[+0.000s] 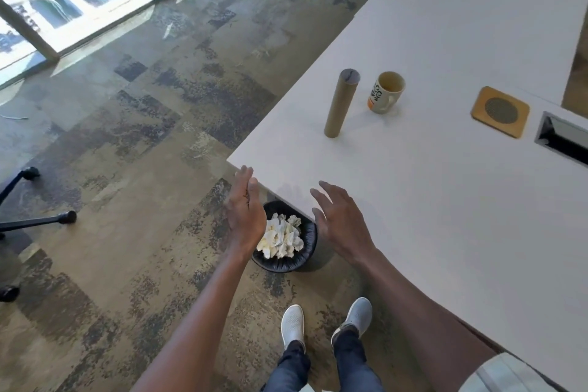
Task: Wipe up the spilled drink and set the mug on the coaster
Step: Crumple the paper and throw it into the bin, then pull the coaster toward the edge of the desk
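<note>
A cream mug point(386, 92) with a dark and orange pattern stands upright on the white table point(445, 216), its inside bare. To its right lies a square wooden coaster point(500, 111) with a round grey centre, apart from the mug. Crumpled white paper towels point(281, 236) fill a black bin point(307, 251) on the floor under the table's corner. My left hand point(245, 212) hovers over the bin's left side, fingers straight, holding nothing. My right hand point(342, 219) hovers at the table's edge above the bin, fingers spread and empty.
A bare cardboard roll tube point(341, 103) stands upright left of the mug. A cable slot point(561, 140) is cut into the table right of the coaster. An office chair base point(28, 219) sits on the carpet at the left. My shoes point(324, 325) are near the bin.
</note>
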